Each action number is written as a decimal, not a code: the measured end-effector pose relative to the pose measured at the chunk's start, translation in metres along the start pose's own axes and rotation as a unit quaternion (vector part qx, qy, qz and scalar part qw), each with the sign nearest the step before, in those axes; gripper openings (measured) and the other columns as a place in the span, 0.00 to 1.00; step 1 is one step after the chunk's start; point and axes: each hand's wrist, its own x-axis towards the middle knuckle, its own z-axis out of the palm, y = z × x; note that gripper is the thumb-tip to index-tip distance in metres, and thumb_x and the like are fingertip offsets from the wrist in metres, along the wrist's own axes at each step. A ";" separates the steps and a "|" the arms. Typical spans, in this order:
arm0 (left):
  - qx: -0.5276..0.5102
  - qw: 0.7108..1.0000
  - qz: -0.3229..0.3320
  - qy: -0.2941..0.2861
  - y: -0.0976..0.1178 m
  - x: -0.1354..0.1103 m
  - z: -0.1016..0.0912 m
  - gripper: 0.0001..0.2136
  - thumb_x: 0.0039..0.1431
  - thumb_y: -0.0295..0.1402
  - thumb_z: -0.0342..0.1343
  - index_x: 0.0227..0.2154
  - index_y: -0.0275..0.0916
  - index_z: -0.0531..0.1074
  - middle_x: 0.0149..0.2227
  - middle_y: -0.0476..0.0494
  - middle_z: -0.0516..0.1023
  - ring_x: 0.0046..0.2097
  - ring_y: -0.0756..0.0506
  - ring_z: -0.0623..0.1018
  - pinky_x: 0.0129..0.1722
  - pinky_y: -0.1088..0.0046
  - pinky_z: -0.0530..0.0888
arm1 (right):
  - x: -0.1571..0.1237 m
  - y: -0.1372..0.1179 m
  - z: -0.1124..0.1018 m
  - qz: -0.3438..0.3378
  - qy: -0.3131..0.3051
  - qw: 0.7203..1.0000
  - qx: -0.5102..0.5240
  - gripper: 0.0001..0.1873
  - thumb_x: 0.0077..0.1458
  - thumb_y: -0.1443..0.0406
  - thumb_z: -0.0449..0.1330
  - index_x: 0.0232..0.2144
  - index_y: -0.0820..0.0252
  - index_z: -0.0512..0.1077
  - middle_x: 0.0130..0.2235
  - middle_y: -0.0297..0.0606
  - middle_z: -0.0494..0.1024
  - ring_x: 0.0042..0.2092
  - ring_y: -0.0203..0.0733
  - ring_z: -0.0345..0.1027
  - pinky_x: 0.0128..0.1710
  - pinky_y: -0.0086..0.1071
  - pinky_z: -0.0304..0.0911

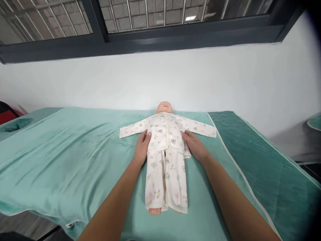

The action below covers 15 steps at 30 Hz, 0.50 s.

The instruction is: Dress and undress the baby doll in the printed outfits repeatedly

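Note:
A baby doll point(164, 107) lies on its back, head toward the wall, dressed in a white printed long-sleeved shirt point(162, 134) and matching trousers point(167, 180). Both sleeves stretch out sideways, and no doll hands show at the cuffs. The doll's feet peek from under the trouser hems. My left hand point(142, 146) is at the left side of the shirt, thumb against the cloth and fingers partly hidden. On the opposite side, my right hand point(195, 144) has thumb and fingers closed at the shirt's edge, where the lower hem flares out.
A green cloth point(75, 150) with soft wrinkles covers the bed-like surface, and a darker green cloth point(253, 160) shows at the right. Behind stands a white wall point(160, 80) below a dark-framed window point(150, 42) with bars. Something red and black point(7, 113) sits at the far left.

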 end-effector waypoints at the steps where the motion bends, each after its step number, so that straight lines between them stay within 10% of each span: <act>1: -0.013 1.000 0.005 0.003 0.001 0.005 0.002 0.25 0.62 0.48 0.54 0.56 0.40 0.71 0.58 0.40 0.75 0.59 0.39 0.74 0.58 0.62 0.71 | 0.000 0.001 0.002 0.000 0.002 1.000 0.022 0.20 0.56 0.48 0.58 0.42 0.55 0.71 0.45 0.36 0.80 0.44 0.44 0.73 0.43 0.35 0.70; 15: 0.012 0.997 0.024 0.077 -0.014 0.041 0.013 0.16 0.63 0.44 0.50 0.40 0.39 0.76 0.42 0.43 0.81 0.45 0.43 0.77 0.48 0.65 0.73 | 0.011 0.002 0.002 0.038 -0.001 0.986 0.159 0.21 0.54 0.54 0.64 0.47 0.54 0.71 0.46 0.40 0.81 0.49 0.49 0.76 0.46 0.42 0.74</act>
